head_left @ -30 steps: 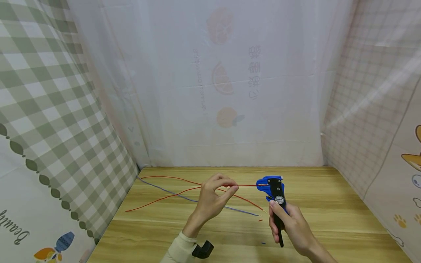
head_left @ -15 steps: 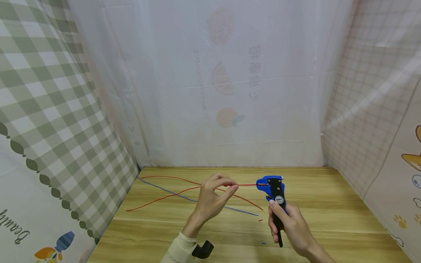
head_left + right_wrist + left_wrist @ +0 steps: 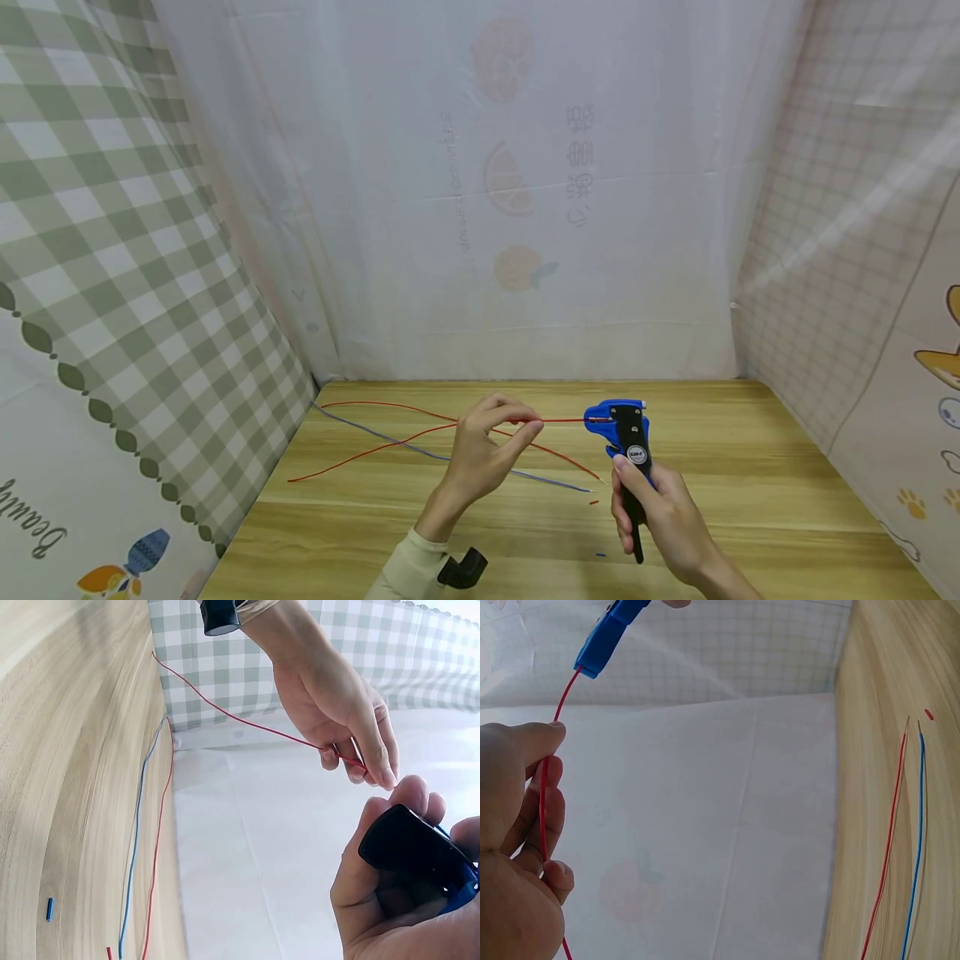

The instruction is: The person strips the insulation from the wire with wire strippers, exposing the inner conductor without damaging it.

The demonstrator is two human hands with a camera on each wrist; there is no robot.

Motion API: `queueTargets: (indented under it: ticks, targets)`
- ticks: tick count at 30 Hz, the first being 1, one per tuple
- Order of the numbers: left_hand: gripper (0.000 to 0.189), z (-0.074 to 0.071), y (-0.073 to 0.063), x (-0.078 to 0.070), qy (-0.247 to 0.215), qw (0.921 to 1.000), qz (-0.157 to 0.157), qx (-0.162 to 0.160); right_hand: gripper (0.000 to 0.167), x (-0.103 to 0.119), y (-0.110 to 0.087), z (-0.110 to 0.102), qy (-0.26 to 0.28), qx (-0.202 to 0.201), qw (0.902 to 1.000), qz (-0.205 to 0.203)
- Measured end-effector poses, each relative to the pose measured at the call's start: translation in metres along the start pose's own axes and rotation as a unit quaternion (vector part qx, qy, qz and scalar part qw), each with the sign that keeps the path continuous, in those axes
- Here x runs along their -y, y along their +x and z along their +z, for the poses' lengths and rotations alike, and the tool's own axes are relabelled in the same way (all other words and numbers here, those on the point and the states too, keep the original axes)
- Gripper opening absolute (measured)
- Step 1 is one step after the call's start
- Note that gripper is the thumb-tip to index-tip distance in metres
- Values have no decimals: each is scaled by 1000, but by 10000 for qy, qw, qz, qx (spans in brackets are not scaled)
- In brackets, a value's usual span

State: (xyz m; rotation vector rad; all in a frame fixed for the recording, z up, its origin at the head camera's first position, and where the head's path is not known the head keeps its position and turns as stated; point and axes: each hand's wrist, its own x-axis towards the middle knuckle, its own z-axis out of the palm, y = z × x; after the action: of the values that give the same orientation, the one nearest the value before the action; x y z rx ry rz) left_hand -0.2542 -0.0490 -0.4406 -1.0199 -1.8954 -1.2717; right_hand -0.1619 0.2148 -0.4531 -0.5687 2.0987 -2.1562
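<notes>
My left hand [image 3: 483,450] pinches a red wire [image 3: 562,421] between thumb and fingers, with the wire also threading past the other fingers in the left wrist view. The wire's right end sits in the jaws of a blue and black wire stripper [image 3: 632,433]. My right hand [image 3: 663,512] grips that tool by its handles, the black handle [image 3: 405,840] showing close up in the right wrist view. The wire's tip is hidden inside the tool. From the left hand, the wire's tail [image 3: 345,461] trails left down to the table.
Another red wire [image 3: 889,847] and a blue wire [image 3: 919,825] lie on the wooden table [image 3: 750,500], both with bare tips. Near them are a short red scrap [image 3: 594,502] and a short blue scrap [image 3: 601,555]. Fabric curtains [image 3: 465,333] enclose the table's back and sides.
Both hands, the wire and the tool stay almost in place. The tool and the held wire have shifted up very slightly.
</notes>
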Motion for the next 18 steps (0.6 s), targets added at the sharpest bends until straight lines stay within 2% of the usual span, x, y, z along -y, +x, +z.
queueTargets:
  ticks: [6,18]
  targets:
    - [7,0,0,1,-1,10000,19,-20,37,0,0,3,-25,-145,9998,102]
    - [8,-1,0,0,-23,10000,46,-55,35,-1,0,2,1,-37,10000,-65]
